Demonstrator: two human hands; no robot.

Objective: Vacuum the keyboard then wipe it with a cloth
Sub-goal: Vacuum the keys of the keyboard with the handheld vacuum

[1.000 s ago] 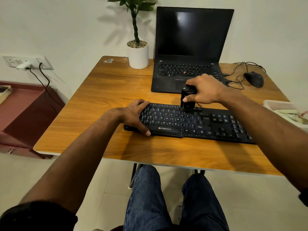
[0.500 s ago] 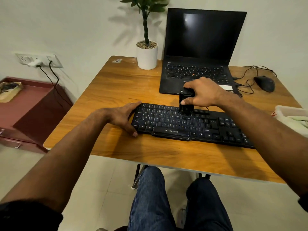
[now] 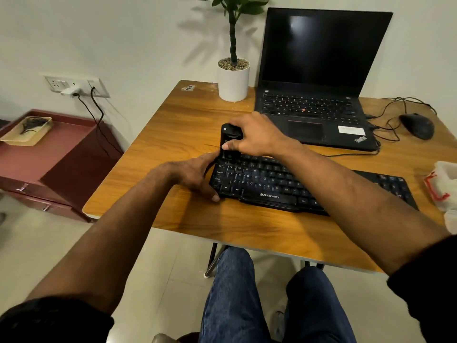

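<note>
A black keyboard (image 3: 267,184) lies on the wooden table (image 3: 188,125). My right hand (image 3: 257,137) grips a small black handheld vacuum (image 3: 228,141) held upright, its nozzle down on the keyboard's top left corner. My left hand (image 3: 195,174) holds the keyboard's left end, thumb on the front edge and fingers along the far corner beside the vacuum. My right forearm hides the keyboard's middle. A pale cloth (image 3: 447,191) sits in a white container at the table's right edge.
An open black laptop (image 3: 319,78) stands behind the keyboard, with a white potted plant (image 3: 233,80) to its left. A black mouse (image 3: 418,126) and cables lie at the back right. A maroon cabinet (image 3: 49,164) with a tray stands left of the table.
My right hand has slid the vacuum leftward along the keyboard's top rows to the left corner. My left hand stays on the keyboard's left end. The camera has turned left.
</note>
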